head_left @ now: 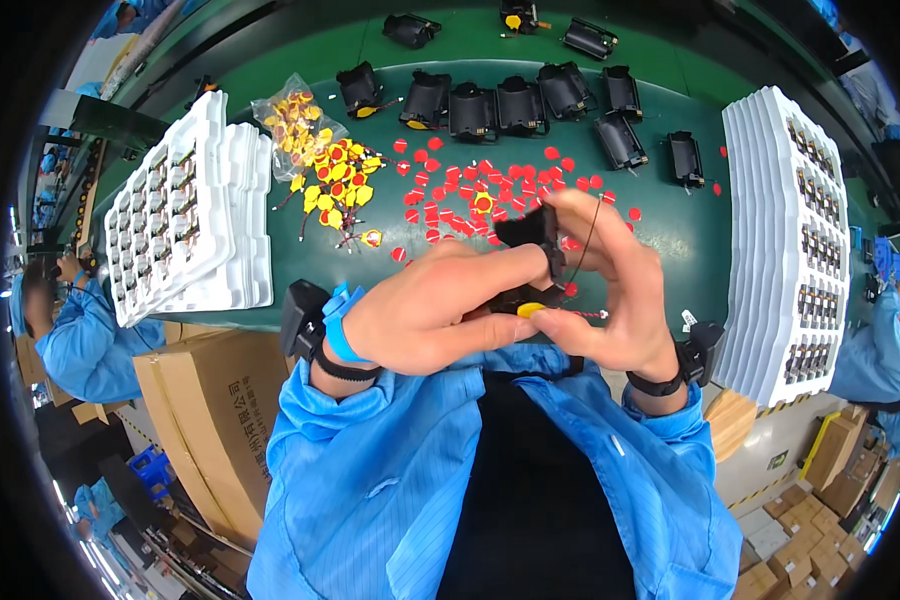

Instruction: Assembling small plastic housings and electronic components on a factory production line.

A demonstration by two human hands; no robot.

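While the green table [670, 240] fills the upper half of the frame, two stacks of white trays flank it: one at the right edge [785, 240] and one at upper left [185, 215], each within arm's reach, likely so parts can be taken or set down without leaning; a row of black housings [495, 105] lies along the far top centre; red stickers [470, 195] are scattered mid-table beside a pile of yellow discs [335, 180], loose and probably kept handy; at centre, the left hand [420, 315] grasps a black housing [530, 232] raised off the table, steadying it, while the right hand [615, 290] pinches a yellow disc [531, 310] against its underside, fingers closed on it.
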